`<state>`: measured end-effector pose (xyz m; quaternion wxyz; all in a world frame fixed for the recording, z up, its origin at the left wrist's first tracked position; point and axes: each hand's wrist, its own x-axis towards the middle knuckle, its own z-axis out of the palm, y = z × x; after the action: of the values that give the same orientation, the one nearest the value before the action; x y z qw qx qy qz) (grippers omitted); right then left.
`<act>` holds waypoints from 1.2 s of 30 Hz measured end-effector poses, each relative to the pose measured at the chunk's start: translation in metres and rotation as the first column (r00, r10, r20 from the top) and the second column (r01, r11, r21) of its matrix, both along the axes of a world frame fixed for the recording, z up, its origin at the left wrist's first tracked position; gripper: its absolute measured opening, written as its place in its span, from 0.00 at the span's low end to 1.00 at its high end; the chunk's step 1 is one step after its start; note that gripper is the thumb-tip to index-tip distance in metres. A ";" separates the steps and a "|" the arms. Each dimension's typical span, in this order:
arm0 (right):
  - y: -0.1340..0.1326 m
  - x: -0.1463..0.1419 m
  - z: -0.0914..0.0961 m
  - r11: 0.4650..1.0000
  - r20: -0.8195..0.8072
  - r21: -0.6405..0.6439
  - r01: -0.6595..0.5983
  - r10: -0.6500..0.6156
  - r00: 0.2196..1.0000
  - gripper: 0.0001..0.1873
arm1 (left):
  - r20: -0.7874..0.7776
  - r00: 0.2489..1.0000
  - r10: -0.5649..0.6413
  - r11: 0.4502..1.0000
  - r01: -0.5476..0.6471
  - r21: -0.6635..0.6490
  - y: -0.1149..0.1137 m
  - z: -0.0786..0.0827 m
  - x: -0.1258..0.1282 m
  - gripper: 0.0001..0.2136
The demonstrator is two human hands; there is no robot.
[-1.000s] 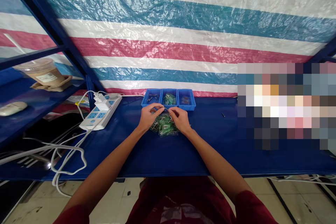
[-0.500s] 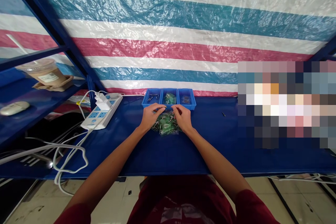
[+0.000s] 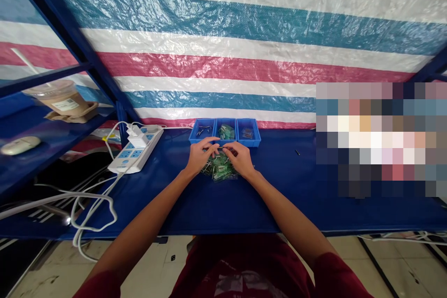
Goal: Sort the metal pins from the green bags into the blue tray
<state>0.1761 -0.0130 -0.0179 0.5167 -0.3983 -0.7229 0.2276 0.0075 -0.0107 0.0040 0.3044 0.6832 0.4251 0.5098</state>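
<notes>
My left hand (image 3: 199, 155) and my right hand (image 3: 239, 158) meet over a heap of small green parts with metal pins (image 3: 220, 169) on the blue table (image 3: 223, 200). Both hands have their fingers pinched together on a small dark piece (image 3: 220, 148) held between them; it is too small to name. Just behind the hands stand three joined blue bins (image 3: 225, 131). The left bin holds a few metal pins, the middle one green parts, the right one small clear pieces.
A white power strip (image 3: 135, 152) with a plugged adapter lies to the left, and white cables (image 3: 91, 205) hang over the table's front edge. A lidded drink cup (image 3: 63, 98) and a white mouse (image 3: 19, 145) rest on the left shelf. One loose pin (image 3: 297, 152) lies right.
My hands dipped toward the green heap half a second ago, then came together again just above it with the fingertips touching. The bins and heap have stayed put.
</notes>
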 end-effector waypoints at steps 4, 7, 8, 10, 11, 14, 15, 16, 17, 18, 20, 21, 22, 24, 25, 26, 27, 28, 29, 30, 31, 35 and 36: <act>0.001 0.000 -0.001 1.000 0.015 -0.010 0.000 0.000 1.000 0.12 | 0.032 0.999 -0.019 0.999 0.021 -0.036 0.001 -0.001 0.000 0.15; 0.001 0.001 -0.001 1.000 0.024 -0.023 -0.014 0.015 1.000 0.12 | 0.038 0.999 -0.028 0.999 0.030 -0.043 0.000 -0.001 0.001 0.15; 0.001 0.001 -0.001 1.000 0.028 -0.017 -0.021 0.022 0.999 0.12 | 0.037 0.999 -0.035 0.998 0.036 -0.045 0.000 -0.002 0.001 0.15; 0.000 0.001 0.000 0.999 0.036 0.013 -0.036 0.035 0.999 0.12 | 0.035 0.998 -0.046 0.998 0.048 -0.051 0.000 -0.003 0.002 0.15; 0.000 0.002 0.000 0.999 0.042 0.032 -0.040 0.039 0.998 0.12 | 0.035 0.998 -0.048 0.997 0.050 -0.052 0.000 -0.003 0.003 0.15; 0.000 0.003 0.001 0.996 0.090 0.070 -0.051 0.045 0.995 0.13 | 0.011 0.999 -0.039 0.998 0.040 -0.040 0.001 -0.005 0.003 0.15; 0.000 0.003 0.002 0.996 0.108 0.066 -0.055 0.047 0.993 0.13 | -0.005 0.999 -0.033 0.999 0.032 -0.029 0.001 -0.006 0.003 0.15; 0.000 0.004 0.002 0.997 0.120 0.061 -0.051 0.043 0.992 0.13 | -0.021 1.000 -0.021 1.000 0.021 -0.010 0.002 -0.005 0.003 0.15; 0.000 0.004 0.002 0.998 0.125 0.055 -0.039 0.032 0.992 0.14 | -0.039 0.999 -0.012 1.000 0.012 0.007 0.002 -0.005 0.002 0.16; 0.000 0.004 0.002 0.998 0.123 0.052 -0.025 0.019 0.992 0.14 | -0.056 0.998 0.006 1.000 -0.005 0.029 0.002 -0.004 0.001 0.16; 0.001 0.005 0.002 0.999 0.117 0.048 -0.001 -0.005 0.993 0.15 | -0.096 0.994 0.053 0.996 -0.046 0.073 0.003 -0.002 -0.001 0.14; 0.001 0.005 0.002 0.999 0.111 0.049 0.009 -0.014 0.994 0.15 | -0.118 0.990 0.072 0.994 -0.061 0.093 0.003 -0.001 -0.002 0.13; 0.001 0.006 0.002 0.998 0.104 0.054 0.015 -0.020 0.994 0.15 | -0.141 0.986 0.084 0.992 -0.069 0.110 0.003 -0.001 -0.002 0.12; 0.001 0.007 0.002 0.997 0.090 0.075 0.020 -0.026 0.996 0.15 | -0.169 0.982 0.088 0.989 -0.066 0.134 0.004 -0.001 -0.003 0.11; 0.001 0.007 0.002 0.996 0.083 0.089 0.022 -0.029 0.996 0.15 | -0.174 0.982 0.079 0.989 -0.054 0.141 0.005 -0.001 -0.004 0.11; 0.001 0.008 0.002 0.994 0.075 0.104 0.024 -0.032 0.997 0.15 | -0.175 0.982 0.066 0.988 -0.041 0.146 0.005 -0.002 -0.004 0.11; 0.002 0.008 0.002 0.993 0.073 0.115 0.024 -0.032 0.997 0.15 | -0.174 0.983 0.055 0.988 -0.029 0.149 0.005 -0.003 -0.005 0.11; 0.002 0.008 0.001 0.992 0.075 0.122 0.022 -0.032 0.997 0.15 | -0.173 0.984 0.041 0.989 -0.014 0.150 0.005 -0.003 -0.005 0.12; 0.002 0.008 0.000 0.992 0.085 0.127 0.022 -0.033 0.996 0.15 | -0.169 0.985 0.034 0.988 -0.008 0.153 0.005 -0.003 -0.005 0.12; 0.003 0.008 -0.001 0.991 0.093 0.130 0.028 -0.040 0.995 0.15 | -0.166 0.986 0.031 0.988 -0.006 0.154 0.005 -0.003 -0.006 0.11; 0.003 0.007 -0.002 0.991 0.108 0.131 0.028 -0.042 0.993 0.14 | -0.160 0.986 0.037 0.987 -0.011 0.160 0.005 -0.004 -0.006 0.11; 0.002 0.004 -0.005 0.988 0.180 0.150 0.039 -0.066 0.981 0.15 | -0.118 0.989 0.083 0.987 -0.065 0.148 0.004 -0.004 -0.005 0.09; 0.001 0.004 -0.004 0.987 0.201 0.157 0.042 -0.073 0.977 0.15 | -0.098 0.991 0.094 0.988 -0.081 0.129 0.003 -0.004 -0.005 0.08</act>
<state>0.1797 -0.0118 -0.0224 0.4744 -0.4001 -0.7758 0.1143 0.0030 -0.0073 -0.0005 0.2158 0.7071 0.4374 0.5119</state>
